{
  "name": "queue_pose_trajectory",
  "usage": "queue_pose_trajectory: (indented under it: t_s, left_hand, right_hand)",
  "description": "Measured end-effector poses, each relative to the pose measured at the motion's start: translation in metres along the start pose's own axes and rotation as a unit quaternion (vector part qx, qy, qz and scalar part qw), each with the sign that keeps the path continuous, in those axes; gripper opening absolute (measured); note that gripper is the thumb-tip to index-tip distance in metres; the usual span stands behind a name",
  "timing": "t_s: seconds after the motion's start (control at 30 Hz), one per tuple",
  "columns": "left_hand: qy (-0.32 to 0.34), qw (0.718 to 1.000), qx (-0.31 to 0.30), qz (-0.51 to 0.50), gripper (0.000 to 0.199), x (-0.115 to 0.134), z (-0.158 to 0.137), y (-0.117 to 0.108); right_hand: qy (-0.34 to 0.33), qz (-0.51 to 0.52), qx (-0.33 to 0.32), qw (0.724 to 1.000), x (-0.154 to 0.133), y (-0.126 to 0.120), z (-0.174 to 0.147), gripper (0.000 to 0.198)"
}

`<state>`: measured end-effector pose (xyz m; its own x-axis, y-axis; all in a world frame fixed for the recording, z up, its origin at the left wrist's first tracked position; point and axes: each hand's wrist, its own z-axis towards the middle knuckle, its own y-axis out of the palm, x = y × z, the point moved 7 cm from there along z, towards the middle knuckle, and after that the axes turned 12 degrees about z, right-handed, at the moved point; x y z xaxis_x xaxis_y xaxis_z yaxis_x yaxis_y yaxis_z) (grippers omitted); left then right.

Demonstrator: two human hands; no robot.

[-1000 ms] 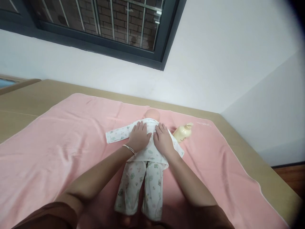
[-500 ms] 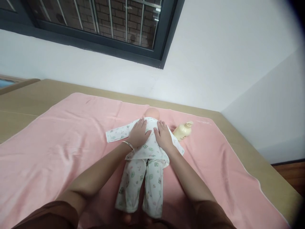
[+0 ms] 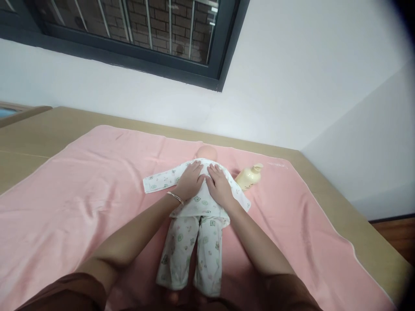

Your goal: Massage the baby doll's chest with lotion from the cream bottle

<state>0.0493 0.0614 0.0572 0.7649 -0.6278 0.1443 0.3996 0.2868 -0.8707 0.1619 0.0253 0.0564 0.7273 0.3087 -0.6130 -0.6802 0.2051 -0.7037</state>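
Note:
A baby doll [image 3: 207, 153] in a white printed top [image 3: 204, 203] and matching trousers [image 3: 209, 255] lies stretched out, its bald head away from me. No face shows. My left hand [image 3: 189, 179] rests flat on the left part of its upper body, fingers extended toward the head. On the right part, my right hand [image 3: 220, 183] lies flat too, thumb close to the left hand's thumb. Neither hand grips anything. A cream pump bottle [image 3: 250, 176] is just right of the doll's shoulder, partly behind its sleeve. A bracelet [image 3: 175, 198] circles my left wrist.
Under the doll spreads a wrinkled pink blanket [image 3: 106, 172] on a tan surface [image 3: 68, 121]. A white wall [image 3: 275, 86] with a dark-framed window [image 3: 214, 71] stands behind it. Brown flooring [image 3: 397, 235] shows at the far right.
My right hand has slid slightly left, inward on the doll's upper body. The left hand stays nearly where it was, and the doll and bottle keep their places.

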Motion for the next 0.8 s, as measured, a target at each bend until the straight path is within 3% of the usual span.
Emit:
queue_pose_trajectory:
  t_s: [0.13, 0.8]
  left_hand:
    - [-0.031, 0.999, -0.015, -0.005, 0.053, -0.006, -0.004, 0.011]
    - [-0.042, 0.998, -0.037, 0.004, 0.058, -0.003, -0.005, 0.009]
  right_hand:
    - [0.014, -0.003, 0.014, 1.0, 0.013, 0.002, 0.002, 0.055]
    - [0.035, -0.037, 0.019, 0.999, 0.016, 0.006, -0.002, 0.058]
